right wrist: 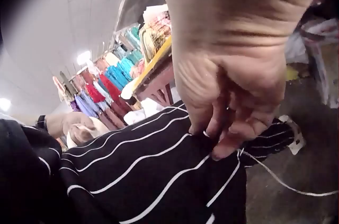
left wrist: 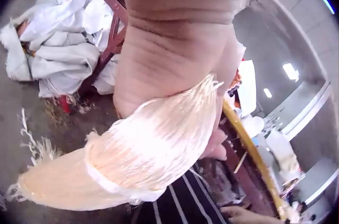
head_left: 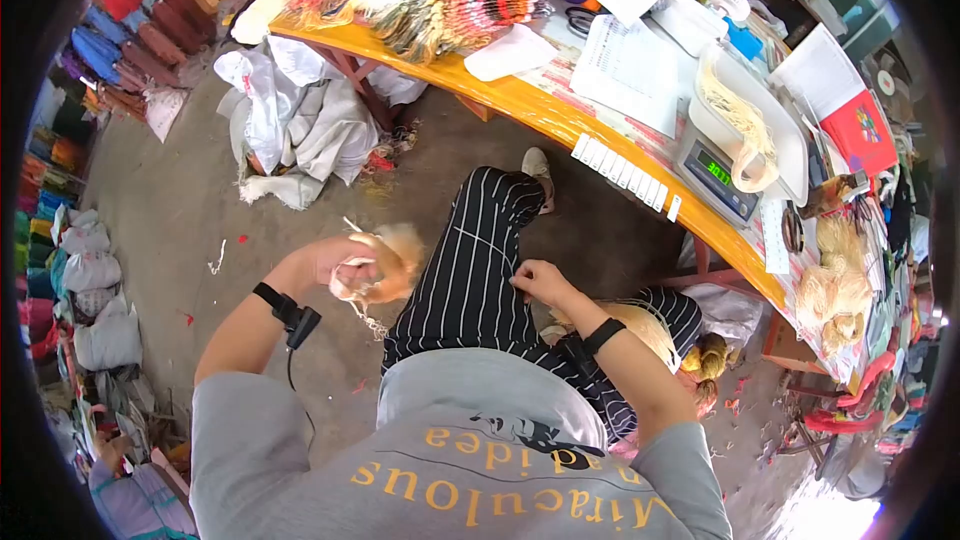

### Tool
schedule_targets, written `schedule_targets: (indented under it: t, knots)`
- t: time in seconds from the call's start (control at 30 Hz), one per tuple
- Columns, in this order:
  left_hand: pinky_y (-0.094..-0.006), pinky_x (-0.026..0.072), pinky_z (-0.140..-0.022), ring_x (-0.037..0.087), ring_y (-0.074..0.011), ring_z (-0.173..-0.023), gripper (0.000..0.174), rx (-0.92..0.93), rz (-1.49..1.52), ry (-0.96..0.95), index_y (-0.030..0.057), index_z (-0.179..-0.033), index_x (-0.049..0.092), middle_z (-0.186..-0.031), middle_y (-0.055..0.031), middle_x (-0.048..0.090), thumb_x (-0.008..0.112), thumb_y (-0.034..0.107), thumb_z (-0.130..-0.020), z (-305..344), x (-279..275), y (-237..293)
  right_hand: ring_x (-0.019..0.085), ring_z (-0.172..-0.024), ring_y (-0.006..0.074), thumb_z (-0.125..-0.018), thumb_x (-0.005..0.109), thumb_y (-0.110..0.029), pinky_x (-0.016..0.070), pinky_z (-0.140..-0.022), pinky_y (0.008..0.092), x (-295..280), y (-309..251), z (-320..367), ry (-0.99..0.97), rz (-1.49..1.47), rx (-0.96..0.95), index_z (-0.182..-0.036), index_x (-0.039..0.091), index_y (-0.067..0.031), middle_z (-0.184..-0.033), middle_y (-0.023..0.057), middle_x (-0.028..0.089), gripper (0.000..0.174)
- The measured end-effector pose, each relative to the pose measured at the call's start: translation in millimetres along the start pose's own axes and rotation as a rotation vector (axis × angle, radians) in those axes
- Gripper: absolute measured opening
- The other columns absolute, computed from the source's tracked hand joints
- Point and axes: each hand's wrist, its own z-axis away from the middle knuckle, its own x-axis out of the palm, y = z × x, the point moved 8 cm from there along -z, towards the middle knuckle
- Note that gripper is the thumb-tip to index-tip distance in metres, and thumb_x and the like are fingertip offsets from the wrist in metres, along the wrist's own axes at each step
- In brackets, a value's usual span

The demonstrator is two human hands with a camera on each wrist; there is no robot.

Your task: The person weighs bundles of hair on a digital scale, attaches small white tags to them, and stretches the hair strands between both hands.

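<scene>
My left hand (head_left: 338, 258) grips a cream-coloured hank of yarn (left wrist: 151, 142) out to the left of the leg. In the left wrist view a pale band wraps the hank, and it tapers to a frayed end. Its outline is blurred in the head view. My right hand (head_left: 543, 283) is at the thigh, fingers curled, with the fingertips against the black striped trousers (right wrist: 132, 163). A thin pale thread (right wrist: 286, 184) runs from beside these fingertips, and they pinch it at the cloth. Another stretch of thread crosses the thigh in the head view.
A wooden table (head_left: 560, 120) curves ahead, bearing yarn samples, papers, a digital scale (head_left: 715, 178) and a tray (head_left: 790, 130) of cream yarn. White sacks (head_left: 290, 120) lie on the floor. Cream hanks (head_left: 835, 285) sit at the table's right end; coloured yarn hangs at left.
</scene>
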Motion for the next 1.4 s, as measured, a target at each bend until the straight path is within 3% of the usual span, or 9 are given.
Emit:
schedule_targets:
  t: [0.17,0.23,0.33,0.43,0.53,0.77,1.23,1.3,1.4]
  knots:
    - [-0.0209,0.0467,-0.052,0.053,-0.0091,-0.05,0.041,0.362,0.521,-0.171,0.0022,-0.129,0.043,-0.092,-0.0092,0.063,0.05,0.017,-0.092,36.4,66.0,52.8,0.063,-0.058,0.0134,-0.084,0.062,-0.016,0.0487,-0.053,0.0276,-26.7,10.7,18.3,0.103,-0.207,0.035,-0.08,0.06,-0.0015,-0.069,0.0047,0.061,0.015]
    - [-0.0205,0.0422,-0.049,0.044,-0.0071,-0.043,0.048,0.461,0.619,-0.771,0.0035,-0.138,0.032,-0.088,-0.0083,0.059,0.045,0.018,-0.094,52.1,97.5,70.2,0.065,-0.063,0.0129,-0.088,0.058,-0.018,0.0473,-0.049,0.0225,-55.9,33.9,32.5,0.219,-0.27,0.137,-0.08,0.059,-0.0035,-0.073,0.0056,0.064,0.017]
    - [-0.02,0.0324,-0.041,0.034,-0.0043,-0.042,0.049,0.576,0.637,-0.816,0.0018,-0.138,0.03,-0.078,-0.004,0.045,0.042,0.021,-0.095,62.5,124.5,86.0,0.063,-0.053,0.0139,-0.085,0.059,-0.016,0.0473,-0.046,0.0254,-111.1,69.3,54.7,0.426,0.086,0.154,-0.079,0.057,-0.0007,-0.063,0.0064,0.061,0.017]
    - [-0.0199,0.0354,-0.045,0.037,-0.0023,-0.048,0.038,0.646,0.355,-0.492,-0.0035,-0.114,0.053,-0.08,-0.0025,0.052,0.05,0.028,-0.093,59.1,142.0,88.6,0.065,-0.081,0.0286,-0.084,0.06,-0.016,0.0514,-0.066,0.0338,-134.9,42.2,87.3,0.533,0.788,0.073,-0.091,0.057,-0.0007,-0.088,0.0142,0.063,0.017]
    - [-0.0264,0.0462,-0.075,0.061,-0.0146,-0.086,0.035,0.828,0.122,-0.287,-0.0008,-0.105,0.056,-0.096,-0.0088,0.063,0.059,0.03,-0.088,55.6,174.1,94.1,0.057,-0.1,0.0335,-0.084,0.059,-0.016,0.0503,-0.075,0.0388,-123.2,-64.6,123.8,0.726,0.684,-0.181,-0.101,0.059,-0.0066,-0.105,0.013,0.059,0.02]
    - [-0.0339,0.043,-0.091,0.053,-0.0202,-0.109,0.05,0.893,0.044,-0.47,-0.0035,-0.119,0.051,-0.123,-0.0122,0.052,0.053,0.038,-0.091,40.0,269.9,92.6,0.054,-0.06,0.0082,-0.086,0.058,-0.001,0.0434,-0.052,0.02,-76.2,-196.3,149.1,0.425,-0.27,-0.44,-0.097,0.062,0.0018,-0.089,0.0051,0.053,0.013]
    - [-0.0335,0.0402,-0.096,0.049,-0.0192,-0.116,0.036,0.832,0.294,-0.506,-0.002,-0.113,0.058,-0.13,-0.0144,0.047,0.045,0.027,-0.096,48.8,283.4,98.9,0.058,-0.062,0.0084,-0.089,0.055,-0.005,0.0425,-0.052,0.0194,-94.4,-183.2,159.7,0.415,-0.368,-0.346,-0.094,0.058,0.0007,-0.085,0.0041,0.057,0.008]
    - [-0.0359,0.037,-0.101,0.047,-0.0226,-0.12,0.037,1.029,0.202,-0.491,-0.0005,-0.115,0.056,-0.127,-0.0174,0.05,0.042,0.028,-0.097,58.2,277.1,109.7,0.06,-0.059,0.0088,-0.093,0.051,-0.014,0.0407,-0.05,0.0182,-154.1,-170.1,172.2,0.654,-0.23,-0.324,-0.1,0.058,-0.0024,-0.079,0.0019,0.059,0.016]
    - [-0.0331,0.0451,-0.089,0.059,-0.0163,-0.096,0.037,0.81,0.384,-0.615,0.0005,-0.12,0.052,-0.115,-0.0152,0.057,0.041,0.028,-0.097,63.4,283.0,107.4,0.061,-0.059,0.0118,-0.092,0.051,-0.014,0.0405,-0.049,0.0204,-269.0,-124.2,199.3,1.155,-0.065,-0.368,-0.11,0.047,0.001,-0.106,0.01,0.06,0.023]
